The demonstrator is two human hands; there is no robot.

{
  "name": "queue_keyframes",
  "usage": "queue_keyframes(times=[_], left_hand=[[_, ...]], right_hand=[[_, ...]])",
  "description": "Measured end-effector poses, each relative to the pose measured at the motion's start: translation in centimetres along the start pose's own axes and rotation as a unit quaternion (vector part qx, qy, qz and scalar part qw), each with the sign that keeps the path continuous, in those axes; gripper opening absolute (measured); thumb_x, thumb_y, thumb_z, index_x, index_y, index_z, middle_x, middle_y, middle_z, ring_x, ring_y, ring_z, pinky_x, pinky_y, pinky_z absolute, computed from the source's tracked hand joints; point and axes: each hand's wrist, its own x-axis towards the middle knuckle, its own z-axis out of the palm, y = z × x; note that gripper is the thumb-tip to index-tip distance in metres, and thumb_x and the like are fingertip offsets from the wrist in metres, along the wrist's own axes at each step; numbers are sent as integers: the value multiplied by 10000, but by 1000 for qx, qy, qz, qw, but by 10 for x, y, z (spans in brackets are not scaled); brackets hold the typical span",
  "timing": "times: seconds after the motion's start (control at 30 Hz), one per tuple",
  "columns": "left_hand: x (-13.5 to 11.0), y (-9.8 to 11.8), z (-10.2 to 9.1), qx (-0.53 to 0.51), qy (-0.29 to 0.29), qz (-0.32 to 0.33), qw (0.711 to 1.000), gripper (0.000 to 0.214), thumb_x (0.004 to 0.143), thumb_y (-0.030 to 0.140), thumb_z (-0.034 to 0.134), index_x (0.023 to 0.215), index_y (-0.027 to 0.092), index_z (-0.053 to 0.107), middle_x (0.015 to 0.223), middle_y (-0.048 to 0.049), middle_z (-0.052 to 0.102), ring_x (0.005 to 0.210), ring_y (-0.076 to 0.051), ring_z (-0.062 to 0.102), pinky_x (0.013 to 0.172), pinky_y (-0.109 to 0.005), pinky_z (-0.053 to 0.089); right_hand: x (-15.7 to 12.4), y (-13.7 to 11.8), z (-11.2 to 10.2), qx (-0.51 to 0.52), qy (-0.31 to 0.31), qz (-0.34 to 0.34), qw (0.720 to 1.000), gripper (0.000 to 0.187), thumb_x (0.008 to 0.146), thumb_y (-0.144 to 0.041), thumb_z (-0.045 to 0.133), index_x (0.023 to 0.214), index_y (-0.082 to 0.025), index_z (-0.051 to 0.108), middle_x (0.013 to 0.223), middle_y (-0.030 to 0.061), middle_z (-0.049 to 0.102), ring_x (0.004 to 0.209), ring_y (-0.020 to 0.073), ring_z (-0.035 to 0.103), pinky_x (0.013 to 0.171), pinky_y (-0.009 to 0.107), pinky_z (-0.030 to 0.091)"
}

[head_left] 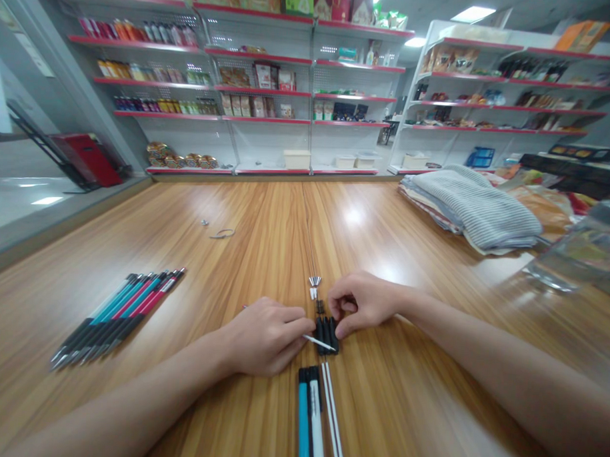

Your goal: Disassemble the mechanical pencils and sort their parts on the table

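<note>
My left hand (pixel 274 335) is closed around a thin white pen refill (pixel 318 341), whose tip points right across a row of short black pen barrels (pixel 325 332). Curled at the right end of that row, my right hand (pixel 360 302) has thumb and forefinger on the outermost black barrel. Just beyond lie small black pieces (pixel 320 306), white pieces (pixel 313 293) and silver cone tips (pixel 315 281). Nearer to me are a teal pen tube (pixel 304 415), a white pen tube (pixel 316 415) and two white refills (pixel 332 416) side by side.
A row of whole pens (pixel 125 309) in teal, red and white lies at left. Farther back are a wire loop (pixel 223 233) and a small metal bit (pixel 204 222). Folded striped cloth (pixel 478 204) and a clear container (pixel 579 248) sit at right. Stocked shelves (pixel 270 90) stand behind the table.
</note>
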Motion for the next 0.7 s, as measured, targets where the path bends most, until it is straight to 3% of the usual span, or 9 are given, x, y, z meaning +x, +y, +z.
queue_keyframes(times=[0.7], left_hand=[[1, 1, -1, 16, -6, 8, 1000, 190, 897, 201, 405, 942, 183, 589, 729, -17, 594, 591, -144, 565, 478, -286, 378]], right_hand=[[-1, 1, 0, 24, 9, 1, 1000, 289, 725, -400, 731, 809, -136, 648, 562, -64, 444, 493, 55, 399, 479, 178, 268]])
